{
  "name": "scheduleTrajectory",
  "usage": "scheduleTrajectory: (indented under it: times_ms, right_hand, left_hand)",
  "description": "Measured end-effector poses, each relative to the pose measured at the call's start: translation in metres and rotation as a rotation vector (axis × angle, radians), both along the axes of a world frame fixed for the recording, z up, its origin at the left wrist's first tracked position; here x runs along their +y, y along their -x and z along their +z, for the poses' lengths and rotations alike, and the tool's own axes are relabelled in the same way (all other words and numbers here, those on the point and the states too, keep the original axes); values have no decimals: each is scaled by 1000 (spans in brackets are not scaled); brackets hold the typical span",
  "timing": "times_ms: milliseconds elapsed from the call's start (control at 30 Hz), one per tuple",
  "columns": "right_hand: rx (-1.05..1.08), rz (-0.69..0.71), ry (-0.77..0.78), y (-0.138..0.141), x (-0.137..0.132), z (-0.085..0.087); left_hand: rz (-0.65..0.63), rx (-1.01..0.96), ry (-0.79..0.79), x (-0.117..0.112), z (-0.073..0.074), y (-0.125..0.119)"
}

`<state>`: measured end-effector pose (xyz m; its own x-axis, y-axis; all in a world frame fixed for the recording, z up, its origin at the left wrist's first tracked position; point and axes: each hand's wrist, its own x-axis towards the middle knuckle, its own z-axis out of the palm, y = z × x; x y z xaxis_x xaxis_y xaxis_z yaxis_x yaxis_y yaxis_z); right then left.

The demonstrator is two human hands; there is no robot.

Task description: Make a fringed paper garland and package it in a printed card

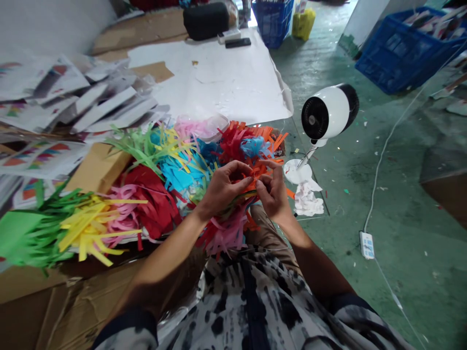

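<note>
**Position.** The person sits with both hands at frame centre, over the lap. The left hand [222, 187] and right hand [272, 192] meet fingertip to fingertip on an orange fringe [260, 170].

**Grip.** Both hands are closed on the orange fringe in a thumb-and-finger pinch. The left comes over from the left and the right from below right. The exact contact points are partly hidden by the fingers.

**Location of the work piece.** The orange fringe lies at the near edge of the fringe pile [175, 165], which spreads across centre frame in red, blue, green, yellow and pink. A pink fringe [226, 233] hangs just below the hands, over the knee.

**Surroundings.**
- A green-and-yellow bundle [73, 228] lies at lower left on cardboard [98, 167].
- Printed sheets [44, 97] are stacked at upper left.
- A white sheet [219, 78] lies at upper centre.
- A small fan [328, 114] stands right of centre.
- Crumpled paper [308, 199] lies near the fan's base.
- A power strip [367, 244] lies on the green floor.
- A blue crate [401, 48] sits at upper right.

**Assessment.** The step in hand appears to be fine fingertip work on one orange piece, either parting or gathering its strips; which of the two cannot be told. Further handling calls for a light, even pinch, because the strips look thin and mingle with neighbouring colours. The piece must also be kept apart from the pile and the pink fringe beneath.
</note>
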<state>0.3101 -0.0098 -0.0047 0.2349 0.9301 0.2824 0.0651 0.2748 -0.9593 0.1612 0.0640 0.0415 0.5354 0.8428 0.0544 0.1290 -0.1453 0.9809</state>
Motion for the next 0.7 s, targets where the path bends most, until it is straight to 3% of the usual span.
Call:
scheduleTrajectory:
  times_ms: [500,700]
  right_hand:
    - [42,87,-27,-3,-4,2]
    - [47,15,22,-3,-2,-2]
  left_hand:
    - [-29,-43,65,1,2,-2]
    - [-39,-35,23,0,1,-3]
